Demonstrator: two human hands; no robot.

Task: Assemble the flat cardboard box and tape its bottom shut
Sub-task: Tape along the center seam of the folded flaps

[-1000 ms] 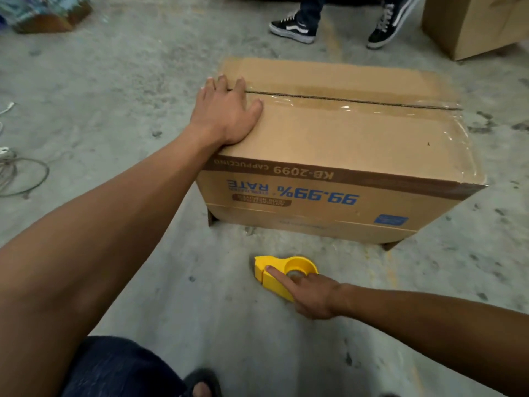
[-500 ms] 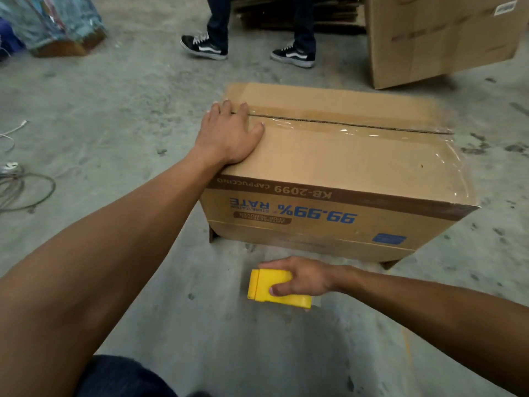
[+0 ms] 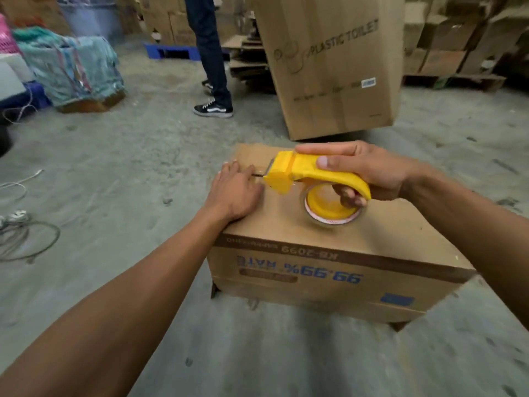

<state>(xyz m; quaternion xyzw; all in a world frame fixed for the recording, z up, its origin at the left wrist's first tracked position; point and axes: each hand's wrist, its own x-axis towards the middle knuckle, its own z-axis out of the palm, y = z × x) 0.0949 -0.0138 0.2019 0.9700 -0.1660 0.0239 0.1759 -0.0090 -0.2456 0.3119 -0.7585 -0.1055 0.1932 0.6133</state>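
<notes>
Two hands work over one box (image 3: pixel 329 247) that sits upside down on the concrete floor (image 3: pixel 143 173), its print reading inverted on the near side, roughly at centre and a little toward 4 o'clock in the view. The left hand (image 3: pixel 234 190) lies flat, fingers spread narrow, on the box top near its 10 o'clock corner, fingertips at the dark flap seam (image 3: pixel 257 175). The right hand (image 3: pixel 363 173) is wrapped around the handle of a yellow dispenser (image 3: pixel 303 174), thumb on its side, other fingers curled under through the loop; the dispenser's nose points toward the left hand and sits just beside it, right at the seam. Its tape roll (image 3: pixel 332 210) hangs close over the top panel; whether it touches cannot be told through the blur. Beyond the box at 12 o'clock a tall carton (image 3: pixel 337 81) printed "PLASTIC TOILET" stands near the box's far edge. At 11 o'clock a person's dark trouser leg (image 3: pixel 211 53) and black sneaker (image 3: pixel 213 110) stand on the floor, well apart from the box. Cloth-covered bundles (image 3: pixel 71 70) sit at 10 o'clock, a loose cable (image 3: pixel 25 242) coils at 9 o'clock, and stacked cartons (image 3: pixel 458 38) on a pallet fill 1 o'clock.
</notes>
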